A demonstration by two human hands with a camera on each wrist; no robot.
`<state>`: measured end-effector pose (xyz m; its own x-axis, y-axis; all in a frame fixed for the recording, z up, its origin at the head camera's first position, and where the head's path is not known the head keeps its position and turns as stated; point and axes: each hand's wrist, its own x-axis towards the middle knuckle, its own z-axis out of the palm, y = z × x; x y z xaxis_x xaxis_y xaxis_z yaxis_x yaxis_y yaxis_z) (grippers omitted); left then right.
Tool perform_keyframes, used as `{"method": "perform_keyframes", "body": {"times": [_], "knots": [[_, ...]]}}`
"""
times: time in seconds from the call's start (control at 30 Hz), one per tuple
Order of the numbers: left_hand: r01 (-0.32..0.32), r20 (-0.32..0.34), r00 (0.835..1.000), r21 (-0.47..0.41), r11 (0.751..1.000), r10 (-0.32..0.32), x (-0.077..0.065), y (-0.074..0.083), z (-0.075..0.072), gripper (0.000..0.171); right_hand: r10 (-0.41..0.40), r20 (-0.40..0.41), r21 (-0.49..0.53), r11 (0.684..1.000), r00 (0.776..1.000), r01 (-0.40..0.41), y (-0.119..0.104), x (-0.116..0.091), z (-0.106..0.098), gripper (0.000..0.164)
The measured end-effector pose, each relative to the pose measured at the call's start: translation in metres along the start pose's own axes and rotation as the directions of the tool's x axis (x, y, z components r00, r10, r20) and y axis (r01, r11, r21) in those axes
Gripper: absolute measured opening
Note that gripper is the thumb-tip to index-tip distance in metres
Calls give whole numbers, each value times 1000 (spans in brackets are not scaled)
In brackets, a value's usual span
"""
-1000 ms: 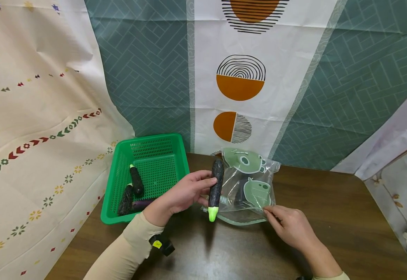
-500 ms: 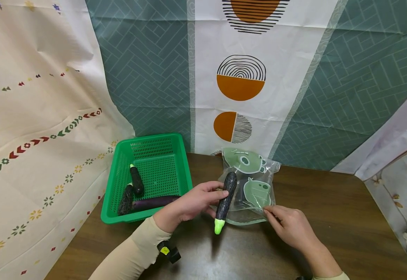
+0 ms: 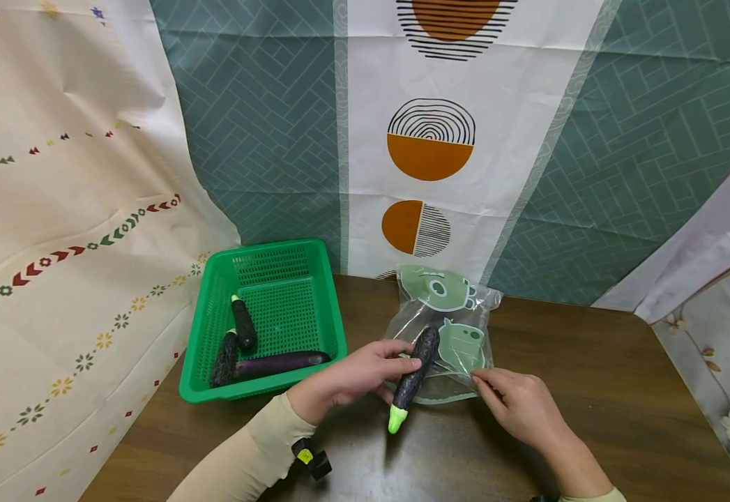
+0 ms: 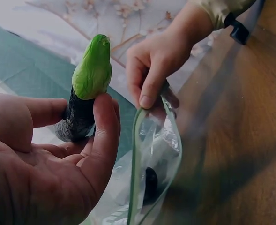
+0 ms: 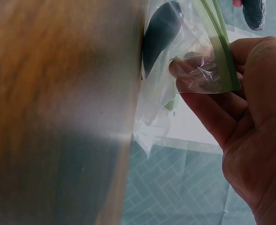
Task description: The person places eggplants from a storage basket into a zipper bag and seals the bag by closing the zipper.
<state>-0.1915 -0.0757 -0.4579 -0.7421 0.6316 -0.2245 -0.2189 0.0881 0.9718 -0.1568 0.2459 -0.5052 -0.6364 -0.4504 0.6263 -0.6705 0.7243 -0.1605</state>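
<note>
My left hand (image 3: 367,371) pinches a dark, rough-skinned eggplant (image 3: 424,359) with a bright green stem end between thumb and fingers. In the head view it slants over the zip bag (image 3: 411,314), green end towards me. The bag is clear with green cartoon animal prints. My right hand (image 3: 521,401) pinches the bag's near right corner at the zip edge. Seen from the left wrist, the bag's green-edged mouth (image 4: 137,154) gapes open. A dark rounded thing (image 5: 162,35) lies inside the bag in the right wrist view.
A green plastic basket (image 3: 333,307) stands on the left of the brown wooden table (image 3: 597,390). It holds a purple eggplant (image 3: 283,363) and two dark ones with green ends (image 3: 244,324). A patterned cloth (image 3: 264,139) hangs behind the table.
My left hand has carried the dark eggplant to the right and nearer me, across the front of the bag, and the eggplant now slants more. My right hand stays at the bag's corner.
</note>
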Motion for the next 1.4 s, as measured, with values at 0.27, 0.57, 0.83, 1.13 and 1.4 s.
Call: {"method": "perform_keyframes", "body": {"times": [0.27, 0.57, 0.83, 1.13, 1.4], "knots": [[18, 35, 999, 42, 999, -19, 1, -6, 3, 48, 13, 10, -6, 1000, 1000, -13, -2, 1, 0, 19], [40, 55, 998, 78, 996, -45, 2, -10, 6, 46, 29, 16, -1, 1000, 999, -29, -2, 0, 1, 19], [52, 100, 993, 104, 993, -63, 3, -15, 6, 39, 7, 2, 3, 1000, 1000, -7, -1, 0, 1, 21], [56, 144, 987, 146, 988, -77, 4, -21, 5, 31, 10, -2, -3, 1000, 1000, -10, -1, 0, 0, 20], [66, 152, 984, 195, 978, -97, 5, -22, 4, 33, 9, -4, -5, 1000, 1000, -9, -1, 1, 0, 20]]}}
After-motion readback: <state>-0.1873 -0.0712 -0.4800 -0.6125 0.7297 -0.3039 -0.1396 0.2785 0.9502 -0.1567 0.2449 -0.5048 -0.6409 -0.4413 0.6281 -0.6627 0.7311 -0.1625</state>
